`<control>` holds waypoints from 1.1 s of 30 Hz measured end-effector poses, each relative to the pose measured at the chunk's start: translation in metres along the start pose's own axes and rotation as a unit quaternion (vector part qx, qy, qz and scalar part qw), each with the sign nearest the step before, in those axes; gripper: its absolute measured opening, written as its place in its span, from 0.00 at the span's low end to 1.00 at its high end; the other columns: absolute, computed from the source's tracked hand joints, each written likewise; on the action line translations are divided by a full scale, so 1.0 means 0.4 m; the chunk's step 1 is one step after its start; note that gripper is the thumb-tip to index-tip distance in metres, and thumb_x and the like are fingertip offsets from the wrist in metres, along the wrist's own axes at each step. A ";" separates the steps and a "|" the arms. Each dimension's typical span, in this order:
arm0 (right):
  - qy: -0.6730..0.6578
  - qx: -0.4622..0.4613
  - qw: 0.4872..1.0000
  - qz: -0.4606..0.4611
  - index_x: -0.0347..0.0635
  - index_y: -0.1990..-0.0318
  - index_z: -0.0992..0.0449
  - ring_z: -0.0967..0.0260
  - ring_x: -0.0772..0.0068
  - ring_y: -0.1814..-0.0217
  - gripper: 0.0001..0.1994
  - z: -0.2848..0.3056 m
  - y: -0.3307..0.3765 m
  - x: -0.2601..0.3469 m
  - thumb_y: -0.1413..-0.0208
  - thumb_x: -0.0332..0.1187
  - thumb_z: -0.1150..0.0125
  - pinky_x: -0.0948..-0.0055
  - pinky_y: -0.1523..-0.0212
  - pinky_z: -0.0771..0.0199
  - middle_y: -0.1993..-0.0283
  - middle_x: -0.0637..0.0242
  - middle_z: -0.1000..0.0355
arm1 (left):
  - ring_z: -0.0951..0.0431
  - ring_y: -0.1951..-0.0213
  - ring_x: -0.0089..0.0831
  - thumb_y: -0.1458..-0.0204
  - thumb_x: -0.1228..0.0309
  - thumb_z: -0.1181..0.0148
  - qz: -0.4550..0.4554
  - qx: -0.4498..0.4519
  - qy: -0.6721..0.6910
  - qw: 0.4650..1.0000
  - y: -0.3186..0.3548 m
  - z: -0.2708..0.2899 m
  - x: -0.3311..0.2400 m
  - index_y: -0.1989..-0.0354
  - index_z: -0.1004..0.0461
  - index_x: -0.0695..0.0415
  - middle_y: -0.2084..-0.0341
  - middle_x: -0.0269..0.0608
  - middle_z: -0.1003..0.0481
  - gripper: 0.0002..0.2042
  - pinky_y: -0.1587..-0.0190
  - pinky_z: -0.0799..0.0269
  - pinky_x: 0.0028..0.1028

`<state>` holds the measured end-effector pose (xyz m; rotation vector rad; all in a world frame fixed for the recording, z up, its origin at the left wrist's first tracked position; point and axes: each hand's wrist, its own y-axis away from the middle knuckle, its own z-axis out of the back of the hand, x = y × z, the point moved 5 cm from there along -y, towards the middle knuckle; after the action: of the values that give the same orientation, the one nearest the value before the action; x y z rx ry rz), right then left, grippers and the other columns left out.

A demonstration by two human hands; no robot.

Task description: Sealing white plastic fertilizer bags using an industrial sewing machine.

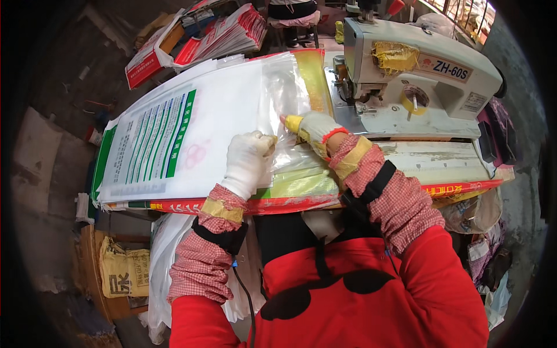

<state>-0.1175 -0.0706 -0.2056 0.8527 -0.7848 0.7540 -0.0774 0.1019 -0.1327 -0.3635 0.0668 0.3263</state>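
A stack of white printed bags [226, 104] with green bands lies across the table in front of me. Clear plastic liner [284, 87] sticks out of the top bag's right end. My left hand [248, 159], in a white glove, is closed at the bag's mouth, its fingers curled on the liner's edge. Just to its right, my right hand [316, 130] is closed on the crumpled liner, with yellow tape round a finger and a bare fingertip showing. That hand partly hides the film under it. Right of both hands stands a white sewing machine [406, 69].
A roll of yellow tape [414, 100] hangs on the machine's front. Folded red-and-white sacks [223, 37] are piled beyond the table at the left. A yellow sack [123, 269] lies low at the left. A person sits on a stool [295, 22] at the back.
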 end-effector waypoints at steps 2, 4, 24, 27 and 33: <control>0.043 0.004 0.997 0.057 0.39 0.67 0.20 0.29 0.68 0.74 0.29 -0.009 -0.004 0.022 0.48 0.61 0.47 0.69 0.69 0.32 0.75 0.62 0.24 | 0.22 0.69 0.37 0.53 0.72 0.39 0.040 0.003 0.044 0.998 -0.001 -0.013 0.007 0.66 0.23 0.61 0.71 0.47 0.23 0.07 0.64 0.27 0.29; -0.045 -0.006 0.995 0.088 0.40 0.65 0.20 0.28 0.65 0.73 0.26 -0.023 -0.003 0.035 0.48 0.58 0.44 0.68 0.67 0.31 0.73 0.60 0.24 | 0.23 0.70 0.34 0.53 0.71 0.38 0.141 -0.013 0.172 0.975 -0.002 -0.038 0.031 0.67 0.24 0.63 0.71 0.47 0.23 0.09 0.64 0.28 0.27; -0.062 0.005 0.994 0.095 0.36 0.73 0.22 0.28 0.52 0.72 0.35 -0.121 0.044 0.157 0.48 0.66 0.53 0.60 0.66 0.31 0.74 0.52 0.26 | 0.28 0.69 0.21 0.48 0.70 0.39 0.202 -0.052 0.399 0.893 0.039 0.019 0.119 0.62 0.27 0.62 0.71 0.34 0.27 0.09 0.65 0.31 0.25; 0.115 0.017 0.985 0.128 0.35 0.69 0.22 0.26 0.48 0.66 0.32 -0.080 0.067 0.153 0.47 0.62 0.54 0.60 0.63 0.29 0.68 0.50 0.24 | 0.28 0.71 0.22 0.47 0.69 0.40 0.293 -0.146 0.342 0.881 0.050 0.134 0.203 0.71 0.27 0.60 0.74 0.35 0.27 0.07 0.66 0.31 0.25; 0.304 -0.270 0.828 0.385 0.40 0.66 0.23 0.26 0.52 0.63 0.14 -0.046 0.175 0.236 0.51 0.43 0.42 0.60 0.62 0.27 0.67 0.56 0.25 | 0.27 0.72 0.21 0.49 0.74 0.40 0.228 -0.167 0.394 0.875 0.071 0.214 0.211 0.69 0.30 0.61 0.75 0.36 0.26 0.05 0.66 0.30 0.21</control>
<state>-0.1228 0.0005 -0.1103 -0.2823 -0.6862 1.3396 -0.0064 0.1833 -0.0729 -0.8142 0.9226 0.6451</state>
